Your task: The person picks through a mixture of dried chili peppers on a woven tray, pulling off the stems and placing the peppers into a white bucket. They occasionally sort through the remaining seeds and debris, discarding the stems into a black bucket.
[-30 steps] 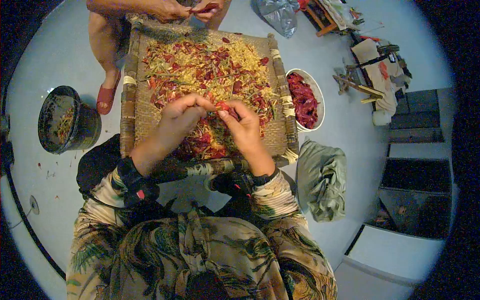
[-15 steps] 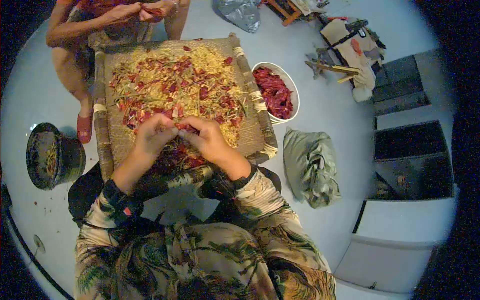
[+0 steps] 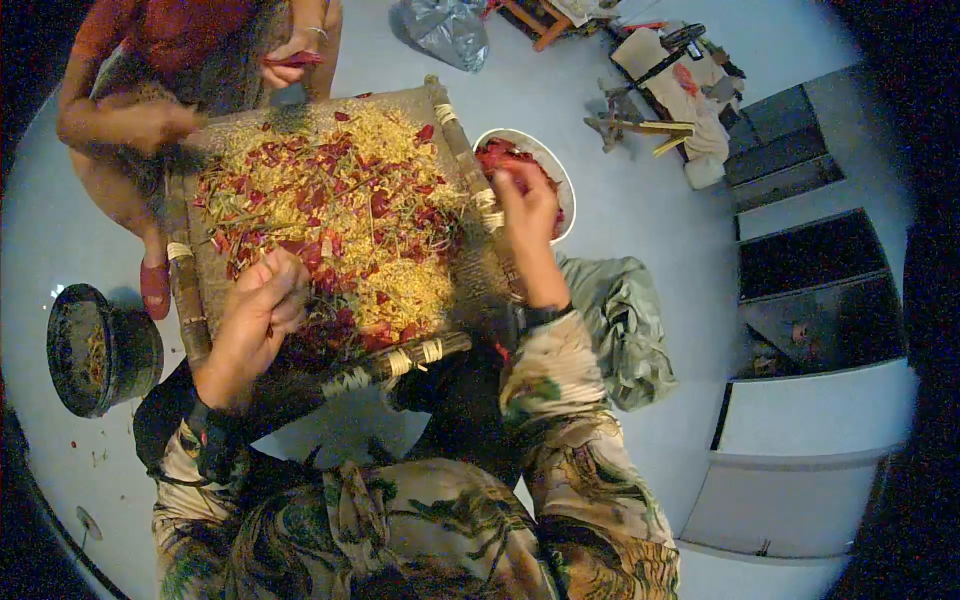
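Observation:
My left hand (image 3: 268, 298) is closed, fingers curled in, above the near left part of a woven tray (image 3: 215, 135) with a wooden frame. What it holds, if anything, is hidden. My right hand (image 3: 527, 205) reaches past the tray's right edge, over a white bucket (image 3: 567, 190) of red dried chili peppers (image 3: 500, 157). Its fingers look apart, slightly blurred, close to the peppers. Across the tray lie yellow seeds (image 3: 395, 290), red pepper pieces (image 3: 380, 205) and thin stems.
Opposite me sits another person (image 3: 180, 40), one hand (image 3: 295, 55) holding a red pepper. A dark bucket (image 3: 107, 345) stands left on the floor. A grey-green sack (image 3: 635, 330) lies right of my arm; a grey plastic bag (image 3: 445, 30) is behind the tray.
My hands have parted: the right moved from over the tray to the white bucket, the left shifted slightly left and down. The other person's hands have also separated.

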Demonstrator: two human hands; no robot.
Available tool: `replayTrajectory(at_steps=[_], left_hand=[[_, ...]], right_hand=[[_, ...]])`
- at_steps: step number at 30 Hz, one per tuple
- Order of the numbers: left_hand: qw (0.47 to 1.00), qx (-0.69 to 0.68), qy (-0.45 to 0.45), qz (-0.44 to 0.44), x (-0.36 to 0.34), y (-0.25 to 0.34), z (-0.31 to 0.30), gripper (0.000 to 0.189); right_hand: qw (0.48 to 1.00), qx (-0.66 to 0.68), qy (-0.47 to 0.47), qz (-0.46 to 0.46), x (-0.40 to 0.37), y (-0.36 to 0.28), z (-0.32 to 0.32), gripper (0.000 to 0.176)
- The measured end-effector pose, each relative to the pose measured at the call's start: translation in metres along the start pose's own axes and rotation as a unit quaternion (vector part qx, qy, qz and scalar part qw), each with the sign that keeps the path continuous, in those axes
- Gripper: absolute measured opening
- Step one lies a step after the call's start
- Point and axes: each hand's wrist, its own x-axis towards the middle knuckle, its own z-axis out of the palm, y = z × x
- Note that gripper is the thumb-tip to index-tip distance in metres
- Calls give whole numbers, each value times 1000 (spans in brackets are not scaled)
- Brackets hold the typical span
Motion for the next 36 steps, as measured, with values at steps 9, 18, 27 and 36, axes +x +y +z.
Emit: replayTrajectory(at_steps=[9, 18, 27, 36], left_hand=[[997, -61, 40, -19, 3, 0, -7, 12], [994, -36, 99, 7, 6, 3, -1, 6], [997, -10, 76, -14, 13, -12, -20, 6], [985, 130, 106, 35, 3, -10, -10, 8]], right_hand=[[983, -85, 72, 146, 39, 169, -35, 42], [995, -72, -65, -7, 26, 122, 20, 22], [897, -240, -294, -228, -27, 42, 138, 46], [956, -100, -276, 1, -38, 5, 116, 28]])
